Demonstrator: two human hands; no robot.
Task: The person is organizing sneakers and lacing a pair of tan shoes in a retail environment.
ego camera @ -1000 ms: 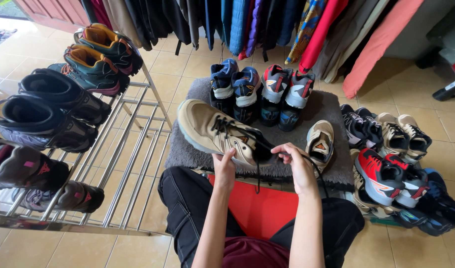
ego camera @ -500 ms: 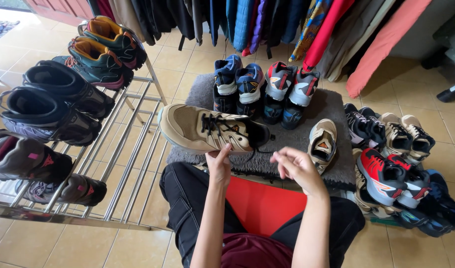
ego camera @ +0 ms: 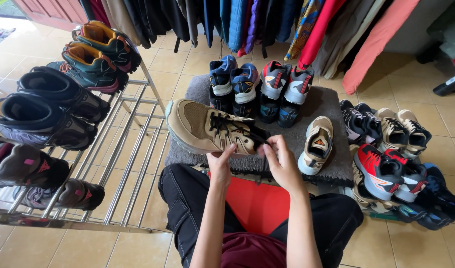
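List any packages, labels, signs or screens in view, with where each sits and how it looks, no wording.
No packages, signs or screens in view.
Tongue label on the tan shoe held by both hands: small orange patch.
Tongue label on the second tan shoe on the grey mat: small orange triangle on black.

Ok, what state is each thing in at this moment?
Tan shoe: held up sideways, laces loose.
Left hand: gripping the shoe.
Right hand: pinching the black lace.
Second tan shoe: lying on grey mat.
Metal rack: holding boots.
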